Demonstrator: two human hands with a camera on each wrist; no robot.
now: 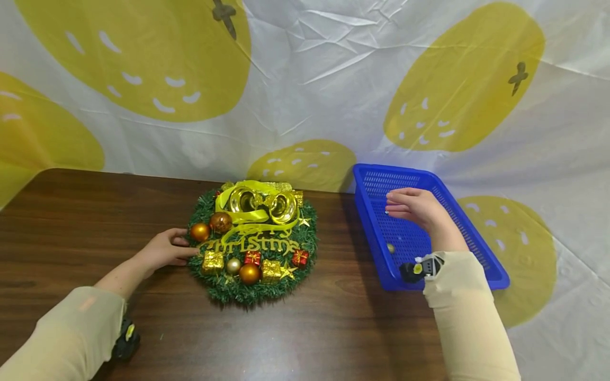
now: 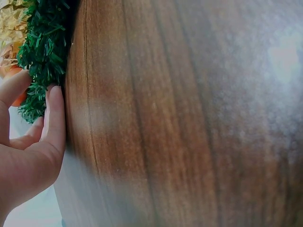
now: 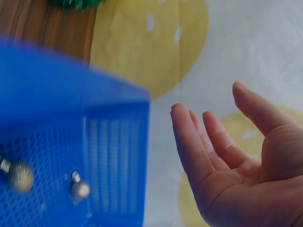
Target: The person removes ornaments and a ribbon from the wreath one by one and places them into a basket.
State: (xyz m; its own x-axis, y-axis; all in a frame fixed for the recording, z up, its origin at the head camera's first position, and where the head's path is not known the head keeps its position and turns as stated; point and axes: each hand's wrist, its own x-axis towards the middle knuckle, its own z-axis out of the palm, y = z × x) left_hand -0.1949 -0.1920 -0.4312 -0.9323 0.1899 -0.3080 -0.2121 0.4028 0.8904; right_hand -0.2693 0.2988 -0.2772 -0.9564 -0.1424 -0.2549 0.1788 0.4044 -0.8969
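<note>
A Christmas wreath (image 1: 252, 246) lies flat on the dark wooden bench (image 1: 95, 211), near its far edge, round with no real long axis; its gold lettering reads upright from the person's side, with the yellow ribbon bow (image 1: 257, 203) at the far side and the small gift boxes and baubles toward the near side. The left hand (image 1: 167, 248) rests on the bench at the wreath's left rim, fingers straight and relaxed, fingertips (image 2: 54, 94) touching the green needles and gripping nothing. To the right stands a blue mesh basket (image 1: 469, 225), its long axis running away from the person, angled slightly right. The right hand (image 1: 412, 206) hovers over the basket's inside, fingers loosely spread and empty. Two small silvery baubles (image 3: 19, 176) lie on the basket floor, close together
</note>
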